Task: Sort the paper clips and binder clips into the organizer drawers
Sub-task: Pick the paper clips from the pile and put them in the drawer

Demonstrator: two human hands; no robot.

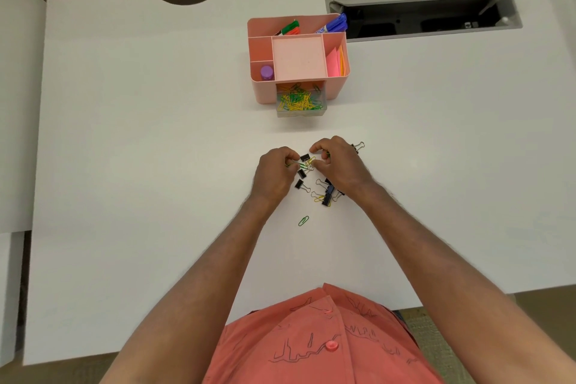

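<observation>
A pink organizer (265,93) stands at the back of the white desk. Its clear drawer (301,111) is pulled out and holds several yellow and green paper clips. A small pile of black binder clips (327,196) and paper clips lies in front of me. My left hand (272,174) pinches green paper clips at the pile's left edge. My right hand (339,162) has its fingers curled over the pile and pinches paper clips; a yellow one shows by its fingertips. One green paper clip (303,220) lies alone nearer to me. A binder clip (358,145) peeks out beyond my right hand.
The organizer's top compartments hold markers (335,23), pink sticky notes (333,62) and a purple-capped item (267,72). An open cable hatch (427,14) is set into the desk at the back right. The desk's front edge runs close to my body.
</observation>
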